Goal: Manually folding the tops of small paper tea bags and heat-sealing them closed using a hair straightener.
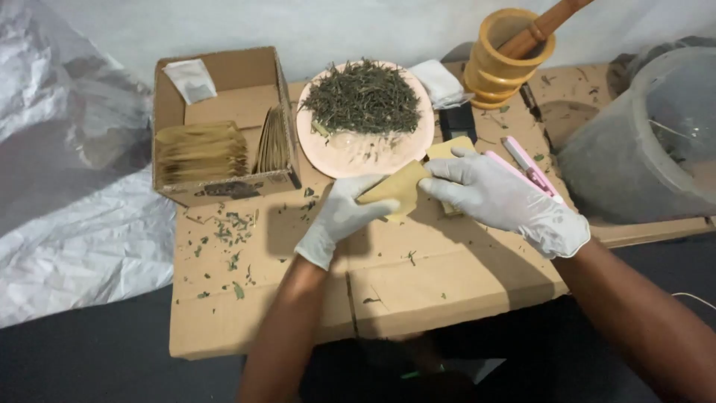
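On cardboard desk [418, 283]: grey tub [634, 142] at right, open box [224, 127] of brown packets at left, pink plate [365, 153] heaped with dried leaves behind. Small brown pouch [395, 190] just above desk, near plate, pinched between both gloved grips: left hand [343, 216] closed on lower edge, right hand [500, 198] closed on upper corner. Likely risk: pouch tearing or slipping, from slick gloves.

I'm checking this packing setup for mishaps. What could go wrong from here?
The plate of dried leaves sits just beyond both hands, left and right, on the small brown pouch; a knock could scatter more. Crumbs already litter the cardboard and could get on the pouch.
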